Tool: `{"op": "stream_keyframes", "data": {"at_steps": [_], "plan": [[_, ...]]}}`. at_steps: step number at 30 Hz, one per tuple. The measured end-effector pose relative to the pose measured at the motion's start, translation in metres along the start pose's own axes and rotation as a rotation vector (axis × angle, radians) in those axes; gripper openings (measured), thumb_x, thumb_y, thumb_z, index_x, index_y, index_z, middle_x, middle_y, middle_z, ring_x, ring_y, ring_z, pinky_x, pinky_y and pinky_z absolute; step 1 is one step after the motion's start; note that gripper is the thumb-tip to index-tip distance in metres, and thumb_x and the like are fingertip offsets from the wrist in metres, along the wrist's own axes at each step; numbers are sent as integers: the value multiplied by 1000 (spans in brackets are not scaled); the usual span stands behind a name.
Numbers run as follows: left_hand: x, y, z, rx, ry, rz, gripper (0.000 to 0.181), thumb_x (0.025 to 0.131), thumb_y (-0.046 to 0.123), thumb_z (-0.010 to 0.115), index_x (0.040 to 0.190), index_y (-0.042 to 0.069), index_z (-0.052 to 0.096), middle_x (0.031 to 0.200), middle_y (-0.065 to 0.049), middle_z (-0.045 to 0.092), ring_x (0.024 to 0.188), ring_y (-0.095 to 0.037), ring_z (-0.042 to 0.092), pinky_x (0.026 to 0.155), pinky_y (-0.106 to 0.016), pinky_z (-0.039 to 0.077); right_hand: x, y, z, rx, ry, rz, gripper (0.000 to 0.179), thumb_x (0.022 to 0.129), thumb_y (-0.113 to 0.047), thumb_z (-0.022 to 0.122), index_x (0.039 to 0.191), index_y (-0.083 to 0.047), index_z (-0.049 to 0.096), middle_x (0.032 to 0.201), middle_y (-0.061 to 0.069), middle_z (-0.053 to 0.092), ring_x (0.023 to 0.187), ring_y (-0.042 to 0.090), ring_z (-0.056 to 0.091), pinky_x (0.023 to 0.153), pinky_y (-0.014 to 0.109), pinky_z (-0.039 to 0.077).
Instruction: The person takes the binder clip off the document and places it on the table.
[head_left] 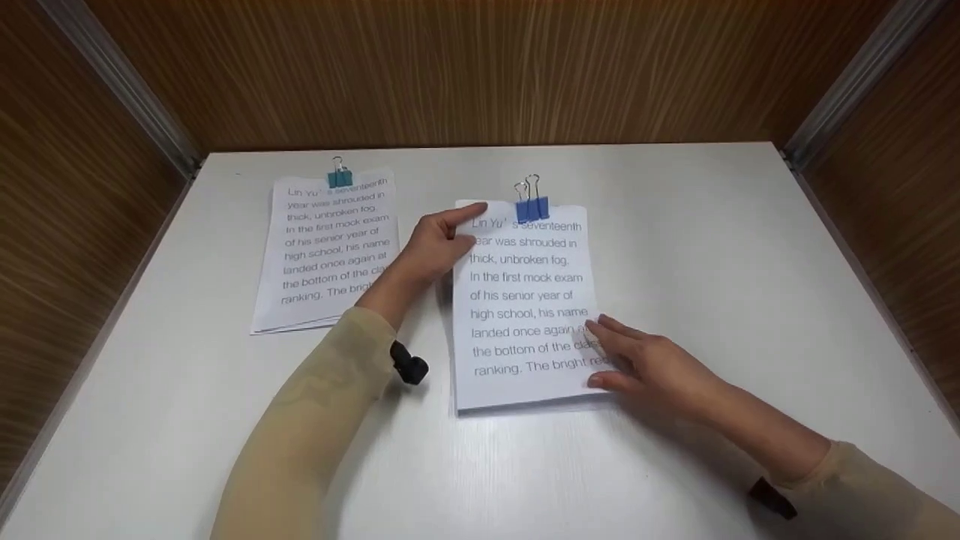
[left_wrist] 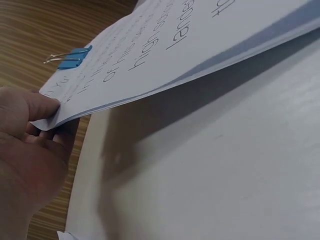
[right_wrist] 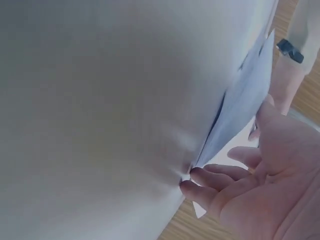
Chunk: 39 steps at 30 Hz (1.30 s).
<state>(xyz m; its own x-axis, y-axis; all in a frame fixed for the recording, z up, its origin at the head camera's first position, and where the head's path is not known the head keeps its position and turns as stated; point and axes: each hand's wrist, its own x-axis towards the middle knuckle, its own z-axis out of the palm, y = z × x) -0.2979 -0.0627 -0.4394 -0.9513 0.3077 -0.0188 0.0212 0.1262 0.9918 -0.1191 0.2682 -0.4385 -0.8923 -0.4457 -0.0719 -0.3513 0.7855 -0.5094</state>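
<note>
A stack of white printed sheets (head_left: 525,300) has a blue binder clip (head_left: 532,209) on its top edge, wire handles pointing up. My left hand (head_left: 436,244) grips its upper left edge, thumb on the printed face and fingers beneath. In the left wrist view, the near side of this stack (left_wrist: 150,60) is raised off the table and casts a shadow. At the lower right edge, my right hand (head_left: 660,367) touches the paper, its fingers mostly straight. The right wrist view shows its fingertips (right_wrist: 197,187) low beside the sheets' edge (right_wrist: 240,110).
To the left lies a second printed stack (head_left: 330,247) with a teal binder clip (head_left: 340,178) at its top. Both stand on a white table (head_left: 712,247), bounded by wood-grain panels (head_left: 480,75) at the back and sides. Small black devices (head_left: 409,365) sit at the wrists.
</note>
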Motion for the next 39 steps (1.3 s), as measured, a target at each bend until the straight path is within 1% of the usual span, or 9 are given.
{"op": "stream_keyframes", "data": {"at_steps": [4, 7, 9, 12, 18, 24, 29, 34, 39], "plan": [[-3, -1, -2, -37, -2, 26, 55, 100, -8, 60, 147, 19, 65, 132, -7, 73, 112, -21, 73, 81, -27, 59, 5, 2, -13, 34, 65, 4, 79, 94, -36, 83, 160, -9, 48, 161, 17, 48, 144, 41, 50, 114, 58, 44], [-6, -1, -2, -70, -16, 45, 55, 99, -9, 60, 148, 18, 65, 133, -7, 73, 112, -23, 73, 82, -29, 60, 12, 3, -28, 55, 148, 5, 74, 93, -25, 85, 157, -9, 52, 155, 15, 55, 138, 43, 56, 110, 59, 47], [-8, 0, -3, -86, -28, 56, 56, 99, -9, 60, 148, 18, 65, 133, -7, 73, 112, -24, 74, 82, -29, 60, 18, 3, -40, 78, 200, 12, 71, 94, -22, 85, 157, -10, 54, 152, 15, 59, 132, 45, 61, 106, 61, 50], [-11, 4, -2, -90, -41, 70, 56, 99, -9, 60, 148, 18, 65, 133, -7, 73, 112, -24, 74, 83, -29, 61, 28, 2, -62, 114, 264, 20, 67, 96, -26, 83, 156, -12, 56, 147, 15, 63, 126, 46, 65, 103, 61, 52], [-16, 10, 2, -94, -52, 76, 56, 99, -8, 61, 148, 19, 65, 129, -8, 75, 111, -24, 75, 83, -30, 61, 57, 3, -97, 218, 342, 55, 71, 96, -34, 82, 158, -15, 53, 151, 10, 61, 134, 35, 62, 111, 51, 48], [-19, 13, 6, -127, -92, 90, 56, 100, -8, 60, 149, 20, 64, 130, -8, 75, 109, -27, 76, 79, -30, 62, 88, 9, -120, 302, 349, 75, 75, 96, -36, 81, 161, -16, 49, 154, 9, 59, 139, 31, 58, 113, 47, 47], [-24, 13, 7, -154, -140, 113, 55, 103, -6, 57, 150, 22, 63, 126, -10, 76, 102, -32, 78, 72, -29, 61, 115, 12, -127, 432, 328, 54, 74, 98, -34, 80, 161, -14, 48, 153, 10, 59, 138, 26, 59, 111, 34, 49], [-29, 16, 8, -158, -160, 120, 54, 104, -5, 58, 150, 21, 63, 125, -11, 76, 101, -32, 78, 71, -28, 60, 136, 14, -129, 547, 267, 3, 69, 99, -27, 78, 159, -8, 49, 152, 13, 59, 140, 26, 57, 109, 23, 48], [-32, 22, 10, -155, -178, 130, 53, 104, -5, 58, 151, 20, 62, 127, -10, 76, 104, -31, 77, 79, -30, 61, 148, 16, -131, 594, 179, -28, 68, 101, -27, 76, 160, -8, 48, 154, 16, 57, 142, 25, 55, 113, 25, 45]]}}
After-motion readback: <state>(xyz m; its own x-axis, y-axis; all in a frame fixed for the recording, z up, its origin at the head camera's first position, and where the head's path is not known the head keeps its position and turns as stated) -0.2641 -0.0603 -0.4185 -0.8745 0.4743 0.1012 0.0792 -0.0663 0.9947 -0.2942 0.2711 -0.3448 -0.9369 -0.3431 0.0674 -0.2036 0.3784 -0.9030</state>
